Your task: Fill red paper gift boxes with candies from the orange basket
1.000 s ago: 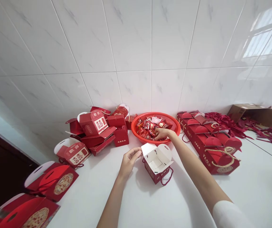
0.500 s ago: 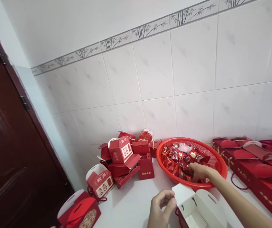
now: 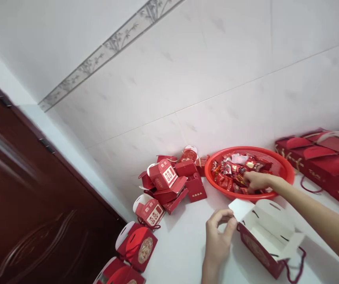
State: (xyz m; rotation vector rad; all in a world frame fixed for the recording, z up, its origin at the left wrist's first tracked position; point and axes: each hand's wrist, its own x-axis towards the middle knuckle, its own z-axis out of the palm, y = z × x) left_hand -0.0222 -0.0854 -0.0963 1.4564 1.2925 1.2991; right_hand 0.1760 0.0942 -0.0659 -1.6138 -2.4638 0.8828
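Fingers of the left hand [image 3: 217,236] are closed in a pinch on the raised flap [image 3: 242,209] of the open box [image 3: 256,251], which stands on the desk [image 3: 184,244], nearer its front edge than the basket [image 3: 290,169] by the back edge. Right-hand [image 3: 259,181] fingers are curled among the wrapped sweets [image 3: 226,182]; whether they grip any cannot be told. Brace the flap lightly, without creasing; gather sweets gently; lift clear of the basket rim.

Passage exists over the table [image 3: 184,232] between left hand [image 3: 218,236] and piled boxes [image 3: 169,193]. Wall [image 3: 210,90] bars the basket's [image 3: 284,169] rear; right forearm [image 3: 314,213] crosses its near rim; open box [image 3: 258,246] obstructs the front.
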